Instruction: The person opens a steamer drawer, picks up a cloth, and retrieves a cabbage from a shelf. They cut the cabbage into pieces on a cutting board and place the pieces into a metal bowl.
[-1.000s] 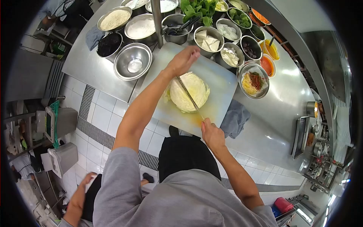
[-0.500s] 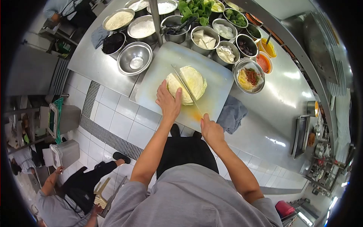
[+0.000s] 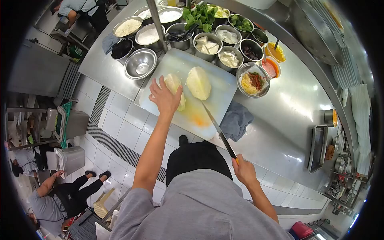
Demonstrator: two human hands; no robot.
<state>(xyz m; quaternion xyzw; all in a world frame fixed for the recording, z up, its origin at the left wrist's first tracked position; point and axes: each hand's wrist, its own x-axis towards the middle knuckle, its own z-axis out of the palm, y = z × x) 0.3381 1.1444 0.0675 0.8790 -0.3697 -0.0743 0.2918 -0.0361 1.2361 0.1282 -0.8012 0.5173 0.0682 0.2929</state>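
Two pieces of cut cabbage lie apart on a pale cutting board [image 3: 224,86]. My left hand [image 3: 166,98] rests over the left cabbage piece [image 3: 173,83] with its fingers spread, covering part of it. The right cabbage piece [image 3: 199,83] lies untouched on the board, its pale side up. My right hand [image 3: 245,171] is closed around the handle of a long knife [image 3: 220,131], beyond the board's near edge. The blade slants up and left, with its tip over the board just below the right piece.
Metal bowls crowd the counter's back: tofu [image 3: 208,45], broccoli [image 3: 241,23], leafy greens [image 3: 199,17] and powders. An empty steel bowl [image 3: 140,64] sits left of the board, a grey cloth [image 3: 236,121] right. Another person [image 3: 60,200] is at lower left.
The cabbage has come apart into two separated pieces. My left hand moved up and left with one piece, fingers spreading. My right hand drew the knife down and right, out of the cabbage.
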